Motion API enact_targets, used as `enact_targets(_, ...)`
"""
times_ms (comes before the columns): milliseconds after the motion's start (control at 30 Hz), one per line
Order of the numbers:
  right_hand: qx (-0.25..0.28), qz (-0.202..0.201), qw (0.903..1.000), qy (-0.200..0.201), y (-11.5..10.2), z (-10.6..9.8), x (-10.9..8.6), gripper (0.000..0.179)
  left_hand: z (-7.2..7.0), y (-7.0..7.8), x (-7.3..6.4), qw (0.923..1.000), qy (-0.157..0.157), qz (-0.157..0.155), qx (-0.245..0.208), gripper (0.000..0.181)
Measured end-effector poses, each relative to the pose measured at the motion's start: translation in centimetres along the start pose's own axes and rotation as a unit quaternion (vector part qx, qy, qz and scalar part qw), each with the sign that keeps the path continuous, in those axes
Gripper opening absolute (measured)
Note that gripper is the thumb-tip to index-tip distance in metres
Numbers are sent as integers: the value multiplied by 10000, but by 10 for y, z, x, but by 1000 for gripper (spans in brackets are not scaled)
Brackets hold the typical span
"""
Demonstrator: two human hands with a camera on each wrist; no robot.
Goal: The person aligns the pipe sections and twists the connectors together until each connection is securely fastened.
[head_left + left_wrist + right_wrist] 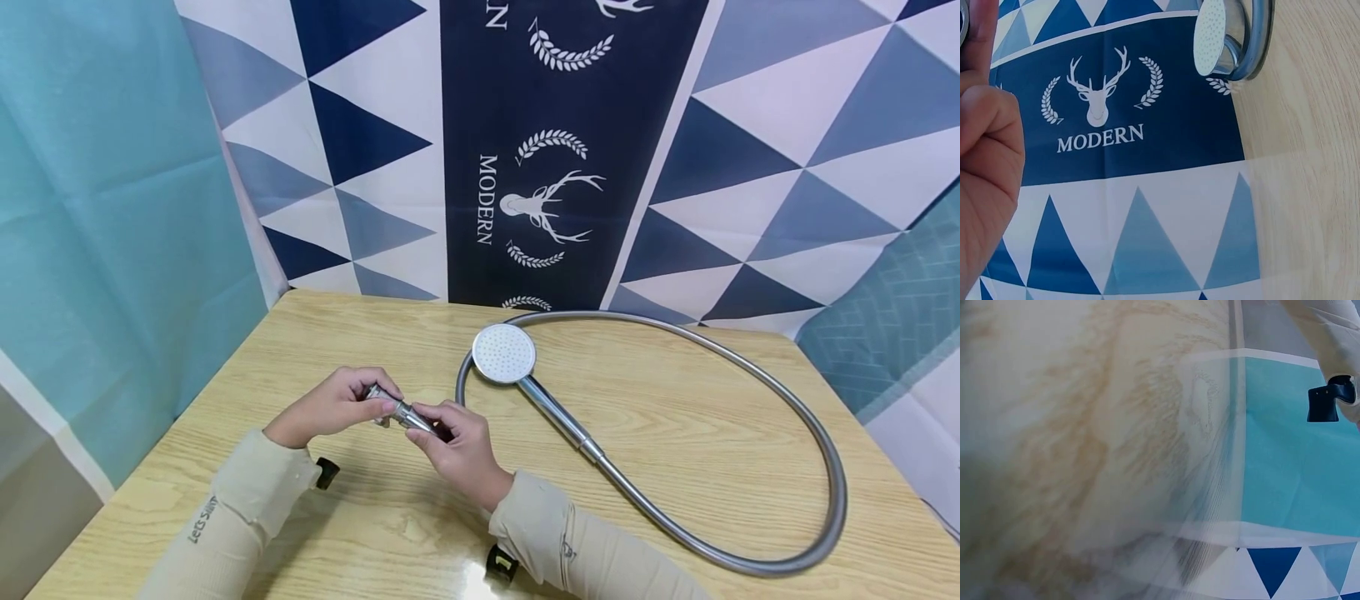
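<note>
In the head view, my left hand [337, 404] pinches a small chrome fitting [397, 407] between thumb and fingers, above the table's front left part. My right hand [463, 446] grips the chrome end of the shower hose [836, 483], which meets the fitting at a slant. Fingers cover much of both pieces, so how far they are joined cannot be told. A shower head [504, 354] lies face up behind the right hand, its handle attached to the hose. The left wrist view catches part of the left hand [988, 150]; the right wrist view has no right hand.
The hose loops widely over the right side of the wooden table [360, 333]. A patterned cloth [382, 167] hangs behind the back edge, and a teal cloth [112, 208] hangs at the left. A black wrist strap [1329, 400] shows on the left sleeve.
</note>
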State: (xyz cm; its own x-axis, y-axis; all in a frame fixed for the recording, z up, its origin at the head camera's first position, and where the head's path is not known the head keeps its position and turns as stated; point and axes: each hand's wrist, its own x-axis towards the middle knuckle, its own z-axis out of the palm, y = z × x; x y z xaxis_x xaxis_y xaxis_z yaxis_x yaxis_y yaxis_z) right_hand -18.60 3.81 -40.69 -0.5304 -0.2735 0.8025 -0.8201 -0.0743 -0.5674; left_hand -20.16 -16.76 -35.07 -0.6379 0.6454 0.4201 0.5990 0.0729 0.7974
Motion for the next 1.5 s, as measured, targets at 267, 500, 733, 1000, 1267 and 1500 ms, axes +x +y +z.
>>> enact_targets(267,-174,-85,9998,-83,-1,-2,2,27,-1,0,1,10000,2,-29,-32,17)
enact_targets(500,-39,218,9997,-91,-1,-1,2,25,-2,-2,1,10000,35,2,-26,16)
enact_targets(733,200,545,9978,-331,-5,3,5,23,-4,-4,-8,9996,83,286,26,12)
enact_targets(1000,451,1162,9911,-464,-9,0,8,22,-4,-3,-8,9992,33,398,-64,11)
enact_targets(1267,477,1248,9887,-681,-8,-5,8,20,-3,-2,-4,9993,30,372,53,11)
enact_targets(1500,513,1235,9890,-634,-8,-6,5,19,-2,-4,-1,9993,-122,363,17,7)
